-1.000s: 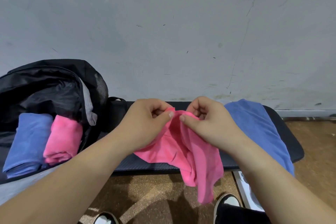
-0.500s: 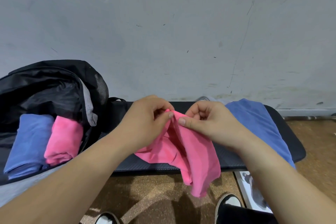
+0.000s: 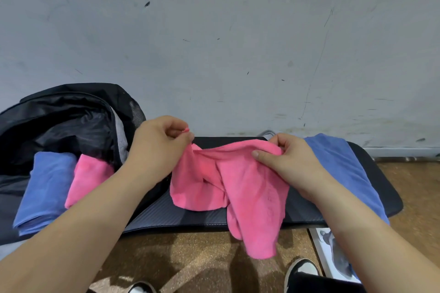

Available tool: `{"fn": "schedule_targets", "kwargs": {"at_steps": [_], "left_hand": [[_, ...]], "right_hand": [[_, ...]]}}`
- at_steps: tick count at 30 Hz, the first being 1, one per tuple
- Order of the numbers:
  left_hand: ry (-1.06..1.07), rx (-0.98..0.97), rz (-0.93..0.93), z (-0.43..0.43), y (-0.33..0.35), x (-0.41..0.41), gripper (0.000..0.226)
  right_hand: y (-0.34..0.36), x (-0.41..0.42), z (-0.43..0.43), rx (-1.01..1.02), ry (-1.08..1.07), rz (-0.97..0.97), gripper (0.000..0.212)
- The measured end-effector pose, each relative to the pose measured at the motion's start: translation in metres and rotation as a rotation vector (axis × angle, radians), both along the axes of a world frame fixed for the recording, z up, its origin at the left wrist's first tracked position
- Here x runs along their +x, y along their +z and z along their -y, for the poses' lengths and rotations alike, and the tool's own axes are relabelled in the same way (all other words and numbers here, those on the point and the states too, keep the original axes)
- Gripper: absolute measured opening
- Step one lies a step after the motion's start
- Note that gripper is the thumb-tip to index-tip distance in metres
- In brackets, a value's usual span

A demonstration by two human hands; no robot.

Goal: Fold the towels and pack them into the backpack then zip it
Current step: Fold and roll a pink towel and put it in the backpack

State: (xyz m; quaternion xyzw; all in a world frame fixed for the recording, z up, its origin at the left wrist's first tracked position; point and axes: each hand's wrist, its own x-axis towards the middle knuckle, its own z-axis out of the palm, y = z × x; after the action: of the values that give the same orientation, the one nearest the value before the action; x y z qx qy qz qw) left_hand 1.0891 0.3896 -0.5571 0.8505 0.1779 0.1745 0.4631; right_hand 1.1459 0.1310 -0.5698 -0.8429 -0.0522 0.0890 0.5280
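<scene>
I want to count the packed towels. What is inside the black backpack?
A folded blue towel and a folded pink towel lie side by side in the backpack. Anything beneath them is covered.

Pink towel [image 3: 240,188]: soft napped cloth, matt, limp, hangs in loose folds.
Blue towel [image 3: 342,169]: same kind of cloth, matt, lies smoother.
Folded blue towel [image 3: 45,188] and folded pink towel [image 3: 88,181]: matt fleecy cloth.
Backpack [image 3: 71,93]: black woven synthetic fabric. Its lining is thin and crinkled with a faint sheen. Mesh panel [image 3: 137,114] on its side.
Pad [image 3: 195,216]: black, finely ribbed surface, low sheen.
Wall [image 3: 214,43]: painted, matt, scuffed with dark marks.
Floor [image 3: 190,257]: brown, speckled, granular, cork-like.
</scene>
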Motion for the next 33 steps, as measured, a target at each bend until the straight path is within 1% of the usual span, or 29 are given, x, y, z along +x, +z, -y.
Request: {"fn": "schedule_targets", "kwargs": {"at_steps": [2, 4, 7, 8, 10, 15, 17, 19, 21, 23, 28, 31, 33], "left_hand": [[0.045, -0.113, 0.057, 0.006, 0.005, -0.002, 0.004], [0.014, -0.196, 0.083, 0.018, 0.006, -0.006, 0.009], [-0.133, -0.227, 0.045, 0.045, 0.002, -0.013, 0.010], [-0.173, -0.226, 0.027, 0.053, 0.001, -0.013, 0.009], [-0.209, -0.239, 0.004, 0.063, -0.002, -0.013, 0.009], [-0.133, -0.337, -0.038, 0.061, -0.001, -0.010, 0.009], [-0.104, -0.380, -0.034, 0.057, 0.000, -0.009, 0.009], [-0.100, -0.408, -0.027, 0.055, 0.000, -0.011, 0.011], [-0.135, -0.422, -0.033, 0.055, 0.000, -0.013, 0.010], [-0.180, -0.409, -0.040, 0.054, -0.001, -0.015, 0.010], [-0.232, -0.405, -0.044, 0.054, 0.000, -0.019, 0.014], [-0.256, -0.419, -0.046, 0.056, 0.002, -0.022, 0.013], [-0.267, -0.403, -0.028, 0.055, 0.003, -0.023, 0.013]], "right_hand": [[0.002, -0.004, -0.007, 0.058, -0.053, -0.031, 0.027], [0.004, -0.012, -0.018, 0.181, -0.076, -0.080, 0.023], [0.007, -0.024, -0.036, 0.402, -0.062, -0.162, 0.036], [0.008, -0.027, -0.040, 0.458, -0.044, -0.195, 0.040], [0.010, -0.031, -0.044, 0.524, 0.003, -0.230, 0.041], [0.009, -0.029, -0.044, 0.548, -0.021, -0.191, 0.019], [0.010, -0.028, -0.042, 0.552, -0.030, -0.179, 0.016], [0.011, -0.026, -0.039, 0.584, 0.015, -0.211, 0.019], [0.013, -0.025, -0.036, 0.604, 0.089, -0.254, 0.029], [0.013, -0.025, -0.034, 0.591, 0.143, -0.238, 0.034], [0.009, -0.026, -0.034, 0.536, 0.189, -0.078, 0.018], [0.006, -0.026, -0.036, 0.421, 0.161, 0.068, 0.007], [0.005, -0.025, -0.036, 0.343, 0.146, 0.170, 0.005]]}}
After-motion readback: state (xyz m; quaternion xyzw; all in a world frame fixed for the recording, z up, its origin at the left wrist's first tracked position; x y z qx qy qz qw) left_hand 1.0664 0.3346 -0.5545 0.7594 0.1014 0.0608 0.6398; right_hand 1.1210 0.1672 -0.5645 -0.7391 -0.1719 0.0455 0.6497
